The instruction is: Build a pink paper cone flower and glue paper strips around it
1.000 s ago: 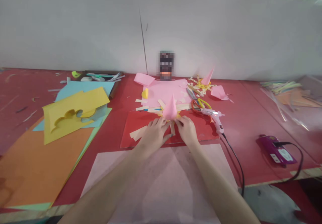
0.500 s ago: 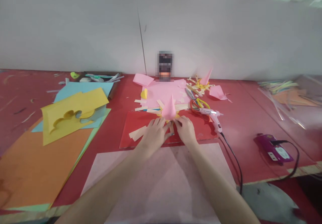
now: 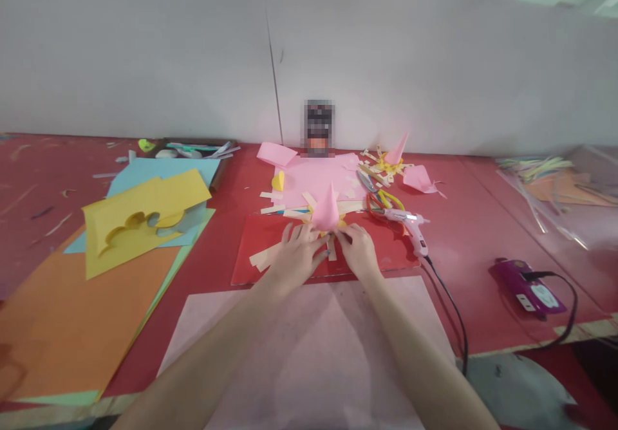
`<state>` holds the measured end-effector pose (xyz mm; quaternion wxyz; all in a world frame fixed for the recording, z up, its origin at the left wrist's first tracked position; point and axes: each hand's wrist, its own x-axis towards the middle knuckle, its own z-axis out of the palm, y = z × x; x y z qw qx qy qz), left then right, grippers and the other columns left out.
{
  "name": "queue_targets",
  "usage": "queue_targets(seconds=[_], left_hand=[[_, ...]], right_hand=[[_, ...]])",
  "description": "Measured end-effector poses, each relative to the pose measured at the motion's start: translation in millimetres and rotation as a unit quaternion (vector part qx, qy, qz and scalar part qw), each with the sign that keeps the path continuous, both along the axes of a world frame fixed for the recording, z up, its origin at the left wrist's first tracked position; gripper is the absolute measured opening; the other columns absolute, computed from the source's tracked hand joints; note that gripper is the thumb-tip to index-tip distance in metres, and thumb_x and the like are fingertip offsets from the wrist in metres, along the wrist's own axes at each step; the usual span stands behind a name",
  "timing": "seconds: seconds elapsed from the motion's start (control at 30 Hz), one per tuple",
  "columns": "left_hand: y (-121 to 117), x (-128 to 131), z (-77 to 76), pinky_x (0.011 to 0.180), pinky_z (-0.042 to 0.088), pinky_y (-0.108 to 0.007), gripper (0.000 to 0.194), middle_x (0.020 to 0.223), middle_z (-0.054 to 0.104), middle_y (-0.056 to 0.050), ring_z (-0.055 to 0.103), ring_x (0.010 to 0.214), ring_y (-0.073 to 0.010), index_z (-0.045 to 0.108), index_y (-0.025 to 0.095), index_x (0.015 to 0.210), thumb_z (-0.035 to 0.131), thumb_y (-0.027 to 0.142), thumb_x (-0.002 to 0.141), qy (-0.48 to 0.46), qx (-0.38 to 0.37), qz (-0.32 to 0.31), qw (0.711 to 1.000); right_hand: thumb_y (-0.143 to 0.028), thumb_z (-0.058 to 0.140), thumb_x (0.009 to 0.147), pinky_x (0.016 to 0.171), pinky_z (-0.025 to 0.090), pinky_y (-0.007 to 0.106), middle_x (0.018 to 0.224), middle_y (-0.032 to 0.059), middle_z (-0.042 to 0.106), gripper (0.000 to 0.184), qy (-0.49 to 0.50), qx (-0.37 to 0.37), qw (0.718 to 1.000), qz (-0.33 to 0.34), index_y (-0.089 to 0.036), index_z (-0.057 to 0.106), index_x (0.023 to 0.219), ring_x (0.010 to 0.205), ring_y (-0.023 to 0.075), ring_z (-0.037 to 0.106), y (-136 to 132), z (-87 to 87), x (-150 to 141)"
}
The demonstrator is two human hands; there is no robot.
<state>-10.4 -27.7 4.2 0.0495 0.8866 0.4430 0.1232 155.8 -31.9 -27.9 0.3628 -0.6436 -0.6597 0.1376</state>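
A pink paper cone (image 3: 327, 210) stands upright on a yellow paper base (image 3: 342, 223) with cream strips sticking out around it. My left hand (image 3: 300, 253) is at the near left of the base, its fingers bent and its fingertips closed on the cone's lower edge. From the right, my right hand (image 3: 358, 250) pinches the near right part of the same edge. A cream strip (image 3: 331, 250) points toward me between my thumbs. Exactly what lies under the fingertips is hidden. Beneath sits a red board (image 3: 251, 240), with loose cream strips (image 3: 264, 257) by my left hand.
A pink glue gun (image 3: 410, 227) lies right of the board beside scissors (image 3: 385, 199), its cord running to a purple power strip (image 3: 528, 288). A second pink cone (image 3: 396, 152) stands behind. Yellow paper (image 3: 120, 224) and orange sheets (image 3: 91, 308) lie left. A white wall (image 3: 168, 63) rises behind.
The whole view has shifted slightly. Both hands stay at the base of the cone, with no clear movement of the cone or the things around it.
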Motion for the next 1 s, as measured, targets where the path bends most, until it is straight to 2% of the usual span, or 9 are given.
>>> queue_targets(seconds=[0.13, 0.3, 0.43, 0.57, 0.67, 0.83, 1.0], left_hand=[[5.1, -7.1, 0.7, 0.101, 0.023, -0.049, 0.036, 0.113, 0.049, -0.004, 0.047, 0.106, -0.0209, 0.048, 0.034, 0.122, 0.039, 0.041, 0.088, -0.05, -0.026, -0.007, 0.998], [10.2, -10.7, -3.3, 0.101, 0.026, -0.044, 0.032, 0.104, 0.055, -0.003, 0.051, 0.101, -0.0174, 0.051, 0.032, 0.119, 0.038, 0.034, 0.09, -0.112, -0.013, 0.023, 0.993], [11.8, -9.9, -4.5, 0.099, 0.031, -0.038, 0.027, 0.103, 0.058, -0.002, 0.052, 0.1, -0.0163, 0.058, 0.027, 0.11, 0.042, 0.028, 0.089, -0.147, 0.013, 0.033, 0.988], [14.5, -11.6, -5.3, 0.092, 0.038, -0.036, 0.02, 0.099, 0.059, -0.003, 0.053, 0.096, -0.0171, 0.062, 0.023, 0.1, 0.049, 0.025, 0.086, -0.171, 0.015, 0.072, 0.983], [16.3, -12.6, -6.6, 0.087, 0.041, -0.035, 0.016, 0.096, 0.058, -0.003, 0.054, 0.093, -0.0174, 0.063, 0.023, 0.096, 0.051, 0.026, 0.084, -0.171, 0.007, 0.079, 0.982], [16.0, -11.5, -8.7, 0.086, 0.041, -0.037, 0.018, 0.096, 0.055, -0.004, 0.053, 0.091, -0.0187, 0.062, 0.023, 0.096, 0.052, 0.031, 0.084, -0.145, 0.019, 0.078, 0.986], [14.8, -12.2, -11.2, 0.087, 0.041, -0.04, 0.025, 0.101, 0.053, -0.005, 0.051, 0.095, -0.0215, 0.058, 0.024, 0.105, 0.055, 0.031, 0.081, -0.101, 0.02, 0.071, 0.992]], right_hand=[[-0.027, 0.045, 0.084, 0.075, 0.043, 0.027, 0.084, 0.0051, 0.064, 0.022, 0.097, 0.028, 0.995, 0.007, -0.019, 0.064, 0.086, 0.08, 0.0166, 0.058, -2.1, 6.6, 4.8], [-0.031, 0.046, 0.081, 0.075, 0.044, 0.029, 0.091, 0.0055, 0.066, 0.023, 0.177, 0.003, 0.981, -0.074, -0.018, 0.063, 0.09, 0.079, 0.0168, 0.059, -3.0, 16.4, 16.6], [-0.031, 0.047, 0.08, 0.073, 0.044, 0.029, 0.092, 0.0059, 0.067, 0.023, 0.176, -0.006, 0.98, -0.094, -0.018, 0.063, 0.088, 0.078, 0.0173, 0.059, -3.7, 16.4, 19.3], [-0.029, 0.048, 0.079, 0.079, 0.043, 0.031, 0.095, 0.0054, 0.066, 0.022, 0.158, -0.003, 0.984, -0.078, -0.018, 0.062, 0.092, 0.083, 0.0177, 0.059, -3.8, 12.1, 17.7], [-0.028, 0.049, 0.079, 0.08, 0.044, 0.031, 0.097, 0.005, 0.065, 0.024, 0.152, -0.004, 0.987, -0.059, -0.019, 0.061, 0.098, 0.086, 0.0174, 0.059, -2.5, 9.7, 17.5], [-0.031, 0.047, 0.082, 0.083, 0.043, 0.031, 0.094, 0.0056, 0.065, 0.024, 0.136, -0.001, 0.991, -0.015, -0.02, 0.067, 0.089, 0.09, 0.0181, 0.059, -1.7, 8.9, 17.9], [-0.036, 0.045, 0.084, 0.079, 0.044, 0.031, 0.089, 0.0055, 0.065, 0.029, 0.141, -0.022, 0.99, -0.013, -0.02, 0.068, 0.086, 0.085, 0.0187, 0.059, -2.4, 7.7, 17.7]])
